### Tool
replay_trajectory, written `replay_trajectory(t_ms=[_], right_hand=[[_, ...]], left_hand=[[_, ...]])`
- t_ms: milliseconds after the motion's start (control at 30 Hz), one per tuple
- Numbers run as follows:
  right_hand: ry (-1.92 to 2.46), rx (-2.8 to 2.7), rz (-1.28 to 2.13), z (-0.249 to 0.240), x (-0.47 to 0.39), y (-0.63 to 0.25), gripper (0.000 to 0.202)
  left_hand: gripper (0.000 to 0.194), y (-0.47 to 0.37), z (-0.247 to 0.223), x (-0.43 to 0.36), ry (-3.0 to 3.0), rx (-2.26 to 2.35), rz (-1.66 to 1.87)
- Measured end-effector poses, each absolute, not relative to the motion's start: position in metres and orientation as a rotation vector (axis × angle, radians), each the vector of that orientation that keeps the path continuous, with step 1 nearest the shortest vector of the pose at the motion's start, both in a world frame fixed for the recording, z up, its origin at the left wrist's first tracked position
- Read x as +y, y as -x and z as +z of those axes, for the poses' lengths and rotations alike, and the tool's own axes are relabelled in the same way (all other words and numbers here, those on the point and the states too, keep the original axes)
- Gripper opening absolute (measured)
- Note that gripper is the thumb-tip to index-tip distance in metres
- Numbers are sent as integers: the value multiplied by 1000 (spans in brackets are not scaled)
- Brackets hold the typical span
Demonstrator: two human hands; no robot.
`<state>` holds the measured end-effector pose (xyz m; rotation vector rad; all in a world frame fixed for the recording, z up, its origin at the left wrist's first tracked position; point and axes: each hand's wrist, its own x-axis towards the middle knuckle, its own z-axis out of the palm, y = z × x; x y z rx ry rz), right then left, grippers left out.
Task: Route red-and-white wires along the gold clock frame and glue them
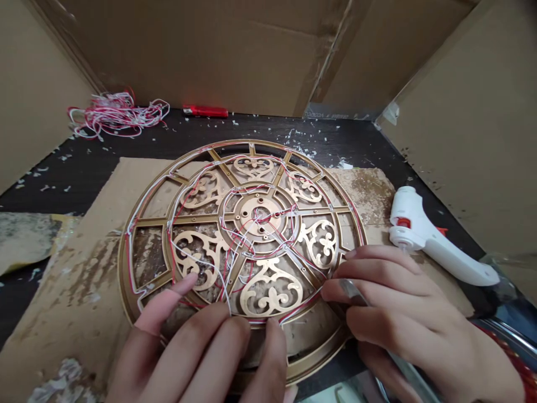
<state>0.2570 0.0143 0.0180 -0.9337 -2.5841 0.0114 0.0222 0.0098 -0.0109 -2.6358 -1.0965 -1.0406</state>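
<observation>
Here we are in the head view, and the round gold frame (pixel 151 223) lies flat just ahead of both my hands, its near edge right under my fingers! My left hand (pixel 197 352) bears down on the near side of the inner ring, finger and thumb close together, though I can't tell whether they pinch the wire. Over on the other side, my right hand (pixel 403 313) is clamped on a flat metal tool (pixel 351 291), knuckles by the rim; tweezers or blade, I can't say. Red and white wires (pixel 302 305) run between my two grips along that ring, and this looks like seating work: hold the left fingertips firm beside the tool, press short stretches, keep both strands flat and uncrossed, and don't let an edge nick the covering! Loose strands criss-cross the hub beyond my left fingers, so they could snag; best kept clear of the thumb. Just past my right knuckles sits a white glue gun (pixel 453 254), nozzle pointing down, and a sleeve brushing it could be trouble
</observation>
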Motion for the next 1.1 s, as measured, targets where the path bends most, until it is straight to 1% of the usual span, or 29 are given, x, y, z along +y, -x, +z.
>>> replay_trajectory(t_ms=[133,300,367,467,567,667,767,833,933,1033,1100], right_hand=[[921,-2560,-31,16,13,-255,17],[798,-2480,-42,14,15,-251,15],[809,-2442,62,15,17,-251,17],[842,-2381,322,19,23,-253,19],[856,-2389,417,23,27,-254,22],[875,-2364,438,23,26,-254,23],[875,-2316,454,20,22,-254,20],[906,-2288,453,19,21,-254,20],[970,-2279,417,19,22,-252,21],[995,-2288,355,21,23,-252,18],[1035,-2278,333,23,24,-252,17]], left_hand=[[19,-21,-12,10,2629,-1094,-1041],[16,-15,-12,11,2594,-1108,-1001],[17,-14,-10,11,2604,-1101,-1003],[14,-18,-7,11,2629,-1071,-1012],[14,-27,-3,12,2615,-1044,-1025],[13,-41,-1,12,2542,-1047,-1005],[18,-56,-2,11,2552,-1094,-892],[18,-64,-4,10,2584,-1141,-879],[18,-71,-6,11,2590,-1184,-953],[21,-74,-6,14,2504,-1302,-1106],[22,-73,-6,15,2491,-1305,-1106]])
